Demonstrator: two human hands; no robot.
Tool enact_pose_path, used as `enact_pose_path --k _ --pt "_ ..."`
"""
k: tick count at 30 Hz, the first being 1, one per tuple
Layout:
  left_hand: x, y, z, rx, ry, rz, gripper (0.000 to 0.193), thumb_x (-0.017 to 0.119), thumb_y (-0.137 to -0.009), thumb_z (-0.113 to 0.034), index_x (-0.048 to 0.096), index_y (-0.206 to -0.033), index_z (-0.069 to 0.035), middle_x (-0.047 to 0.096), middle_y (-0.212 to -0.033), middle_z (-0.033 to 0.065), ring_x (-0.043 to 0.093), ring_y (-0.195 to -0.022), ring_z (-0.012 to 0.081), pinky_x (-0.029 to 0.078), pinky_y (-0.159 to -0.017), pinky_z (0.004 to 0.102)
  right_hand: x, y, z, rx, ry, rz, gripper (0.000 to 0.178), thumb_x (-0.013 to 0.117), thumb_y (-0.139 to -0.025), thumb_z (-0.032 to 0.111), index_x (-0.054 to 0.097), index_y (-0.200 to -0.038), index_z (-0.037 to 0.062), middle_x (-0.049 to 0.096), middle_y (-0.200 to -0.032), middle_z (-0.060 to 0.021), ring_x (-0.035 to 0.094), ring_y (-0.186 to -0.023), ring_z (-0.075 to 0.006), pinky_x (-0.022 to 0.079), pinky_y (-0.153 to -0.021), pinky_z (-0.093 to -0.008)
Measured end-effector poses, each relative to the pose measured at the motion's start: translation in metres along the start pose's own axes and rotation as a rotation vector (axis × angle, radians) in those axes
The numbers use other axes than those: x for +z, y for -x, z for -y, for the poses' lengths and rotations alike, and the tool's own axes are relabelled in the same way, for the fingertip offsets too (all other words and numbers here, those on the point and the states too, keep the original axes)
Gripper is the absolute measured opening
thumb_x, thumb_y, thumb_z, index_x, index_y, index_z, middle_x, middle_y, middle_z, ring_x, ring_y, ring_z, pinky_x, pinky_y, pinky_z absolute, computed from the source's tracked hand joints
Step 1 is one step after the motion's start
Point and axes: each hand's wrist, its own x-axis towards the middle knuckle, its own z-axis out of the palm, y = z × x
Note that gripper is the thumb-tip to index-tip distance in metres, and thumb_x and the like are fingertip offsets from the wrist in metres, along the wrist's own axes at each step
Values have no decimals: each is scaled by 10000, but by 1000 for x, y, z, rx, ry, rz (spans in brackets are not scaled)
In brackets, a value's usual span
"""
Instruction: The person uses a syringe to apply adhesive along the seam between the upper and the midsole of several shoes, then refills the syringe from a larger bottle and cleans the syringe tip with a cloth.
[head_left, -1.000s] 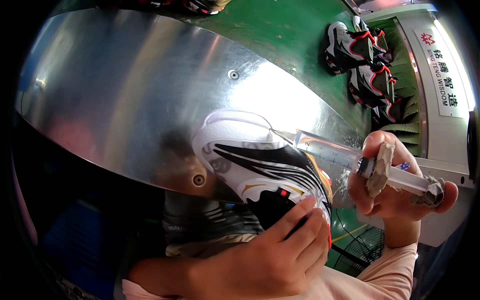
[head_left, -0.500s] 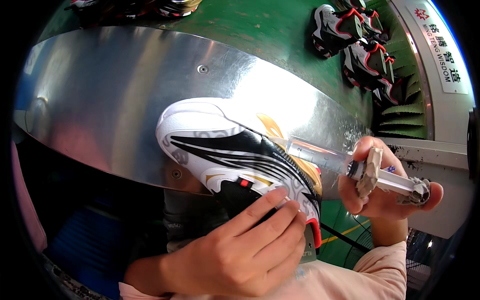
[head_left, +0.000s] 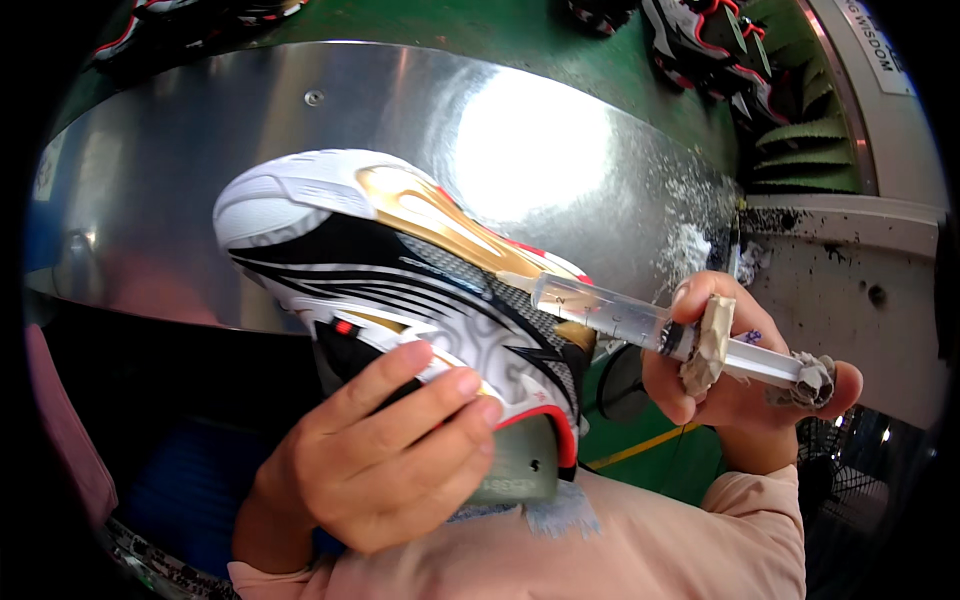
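Observation:
A white, black and gold sneaker (head_left: pixel 420 262) lies tilted on its side, toe to the left, partly over the near edge of the metal plate. A grey-green shoe last (head_left: pixel 520 465) fills its red-edged collar. My left hand (head_left: pixel 385 455) grips the sneaker at its lacing and tongue, fingertips on the upper. Held in my right hand (head_left: pixel 740 410) is a clear syringe (head_left: pixel 610 312), its finger flange and plunger end wrapped in dirty tape. The syringe's pale tip meets or nearly meets the seam between upper and gold sole, toward the heel; exact contact is hard to tell.
The shiny metal plate (head_left: pixel 250 120) spans the middle, with whitish residue (head_left: pixel 690 245) at its right end. Beyond it runs a green surface (head_left: pixel 500 40) bearing more sneakers (head_left: pixel 690 45) at far right and far left. Green flaps (head_left: pixel 805 155) hang beside a grey machine frame (head_left: pixel 850 300).
The sneaker has shifted left and rolled, showing more of its gold sole side. My left hand moved left with it. The syringe tip shifted slightly left, now farther back along the shoe toward the heel.

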Motion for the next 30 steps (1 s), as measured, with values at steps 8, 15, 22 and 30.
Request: enact_pose_path --k 8,15,22,30 --pt "3 24 7 124 -54 5 149 677 -700 -53 627 -838 -79 643 -937 43 607 -963 217 433 -954 446 -3 31 -19 -62 -136 -7 1290 519 -415 908 335 -1249 -57 542 -805 -118 381 -629 -74 264 -503 -179" --pt "6 39 21 207 -62 1 179 668 -730 -72 612 -897 -101 631 -977 23 586 -997 204 401 -986 452 24 40 -9 32 27 -223 1209 539 -447 883 371 -1196 -51 541 -775 -115 458 -611 -100 299 -474 -184" --pt "8 47 21 221 -27 50 192 655 -761 -82 573 -930 -122 601 -1012 29 559 -1031 256 367 -1002 527 59 34 5 189 233 -493 1131 558 -479 859 407 -1143 -44 540 -745 -112 534 -594 -127 335 -444 -189" --pt "15 45 26 272 2 30 204 665 -746 -69 587 -930 -112 598 -1041 33 558 -1040 267 378 -990 527 106 9 31 371 371 -732 597 618 -773 439 439 -1108 -22 590 -724 -133 551 -584 -104 309 -455 -171"
